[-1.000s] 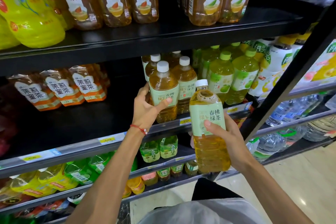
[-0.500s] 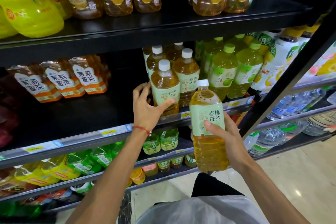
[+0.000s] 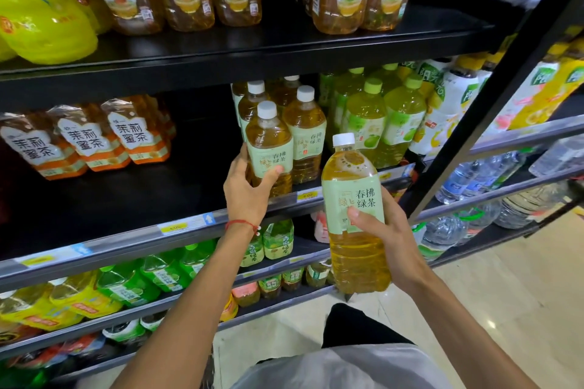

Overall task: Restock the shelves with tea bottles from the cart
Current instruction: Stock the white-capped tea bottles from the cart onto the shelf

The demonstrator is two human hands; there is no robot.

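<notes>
My left hand (image 3: 245, 189) grips the lower body of a green tea bottle (image 3: 268, 142) with a white cap and pale green label, standing at the front of the middle black shelf (image 3: 126, 199). More bottles of the same tea (image 3: 305, 126) stand right behind and beside it. My right hand (image 3: 387, 232) holds another green tea bottle (image 3: 355, 208) upright in the air, in front of the shelf edge and lower right of the shelved ones.
Orange jasmine tea bottles (image 3: 85, 139) lie at the shelf's left, with bare shelf between them and my left hand. Green-capped bottles (image 3: 376, 110) stand to the right. A slanted black upright (image 3: 493, 98) separates water bottles (image 3: 474, 180). Upper and lower shelves are full.
My left hand has stayed on the shelved bottle, shifting its grip a little. The right hand keeps its bottle at about the same place. The view has tipped slightly downward.
</notes>
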